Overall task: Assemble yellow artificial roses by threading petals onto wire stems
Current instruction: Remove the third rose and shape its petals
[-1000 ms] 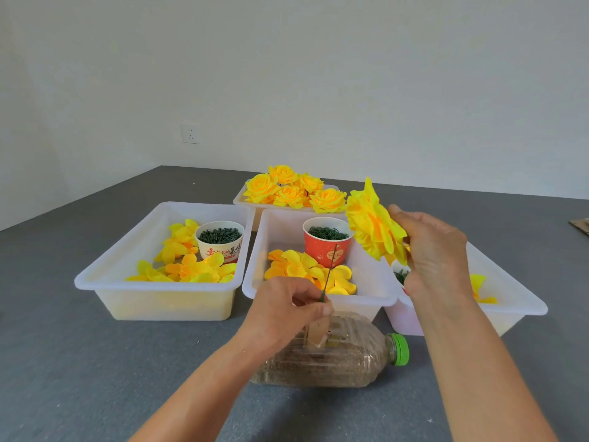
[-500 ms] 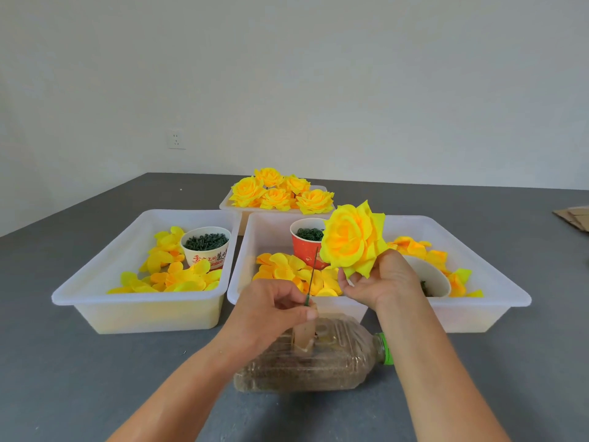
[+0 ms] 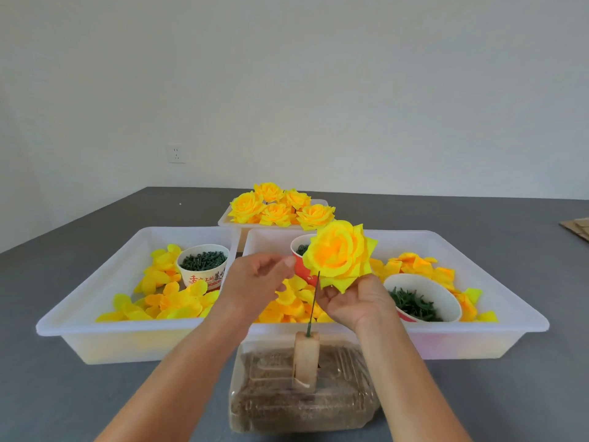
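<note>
Head cam: compared to half a second back, the left hand point(image 3: 255, 282) has let go of the wire stem point(image 3: 313, 304) and lifted off to the left, fingers loosely curled with nothing in them. Before, it was pinching the wire right above the wooden block point(image 3: 306, 362). The rose point(image 3: 339, 253) has also come in closer over the wire.

The right hand point(image 3: 357, 301) pinches the rose from underneath, so the bloom faces the camera and a bit upward. It sits just above and right of the wire tip, in front of the red cup point(image 3: 299, 260).

The wire stands nearly upright with a slight lean to the right, its long axis vertical and its bottom end stuck in the block. The block sits on a plastic bottle point(image 3: 302, 397) lying on its side on the grey table point(image 3: 47, 393).

Behind it are two white trays point(image 3: 83, 330) of loose yellow petals point(image 3: 172, 301). One holds a paper cup point(image 3: 204, 266) of green bits, the other a white bowl point(image 3: 420, 298) of them. Finished roses point(image 3: 277, 207) are piled in a third tray at the back.
</note>
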A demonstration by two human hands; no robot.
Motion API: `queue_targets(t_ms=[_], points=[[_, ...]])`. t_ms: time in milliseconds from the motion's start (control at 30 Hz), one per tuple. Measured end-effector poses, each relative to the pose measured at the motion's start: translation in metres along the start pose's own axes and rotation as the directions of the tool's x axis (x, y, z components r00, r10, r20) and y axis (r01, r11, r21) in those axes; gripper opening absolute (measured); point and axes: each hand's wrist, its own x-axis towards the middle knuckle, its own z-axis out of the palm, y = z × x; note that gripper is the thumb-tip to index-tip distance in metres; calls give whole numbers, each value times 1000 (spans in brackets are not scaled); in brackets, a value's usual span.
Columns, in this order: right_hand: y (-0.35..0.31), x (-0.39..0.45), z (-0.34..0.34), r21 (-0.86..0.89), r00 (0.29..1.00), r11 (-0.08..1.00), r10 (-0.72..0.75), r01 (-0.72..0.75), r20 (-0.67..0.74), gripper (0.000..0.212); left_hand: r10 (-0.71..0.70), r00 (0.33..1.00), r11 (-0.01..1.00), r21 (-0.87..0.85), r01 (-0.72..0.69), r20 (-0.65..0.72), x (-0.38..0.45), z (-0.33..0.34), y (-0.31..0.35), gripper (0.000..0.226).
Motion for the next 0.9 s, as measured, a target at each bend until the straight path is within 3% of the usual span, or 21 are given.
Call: queue_targets(t_ms=[167, 400, 533, 600, 700, 800, 900], points=[[11, 16, 14, -25, 999, 999, 36, -35, 35, 23, -218, 973, 955, -190, 229, 76, 33, 14, 9, 23], [8, 32, 25, -131, 996, 991, 32, -21, 85, 19, -221, 973, 909, -346, 232, 73, 67, 8, 10, 9], [1, 44, 22, -173, 980, 985, 38, -4, 196, 3, -205, 976, 910, -354, 215, 67, 83, -4, 13, 8], [-4, 49, 21, -284, 968, 957, 7, 67, 251, 10, -195, 978, 922, -325, 209, 74, 92, -10, 13, 11], [-7, 57, 23, -485, 939, 827, -142, 286, 312, 15, -181, 979, 942, -271, 200, 95, 103, -16, 13, 14], [-10, 63, 24, -600, 864, 626, -300, 498, 405, 17, -193, 978, 950, -237, 206, 76, 114, -18, 11, 15], [-14, 64, 26, -643, 771, 426, -325, 636, 547, 26, -224, 973, 949, -213, 232, 61, 122, -19, 10, 13]])
